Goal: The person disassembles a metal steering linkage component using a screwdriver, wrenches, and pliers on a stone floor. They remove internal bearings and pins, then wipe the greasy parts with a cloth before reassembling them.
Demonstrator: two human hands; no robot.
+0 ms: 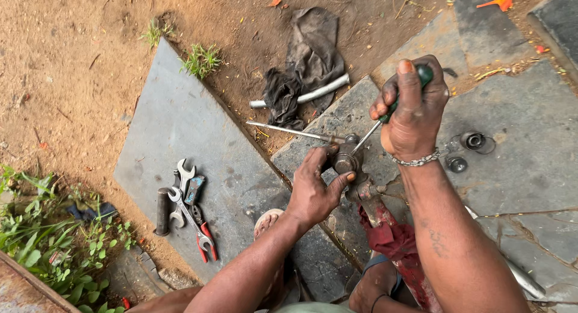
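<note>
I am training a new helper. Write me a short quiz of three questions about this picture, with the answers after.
1. True or false: the right hand grips a green-handled screwdriver whose tip points at the metal part.
2. Which hand steadies that metal part? A) the left hand B) the right hand C) neither
3. Fill in: the wrenches and red-handled pliers lie on the grey stone ____ on the left of the picture.

Key
1. True.
2. A: the left hand's fingers wrap around it.
3. Slab.
</note>
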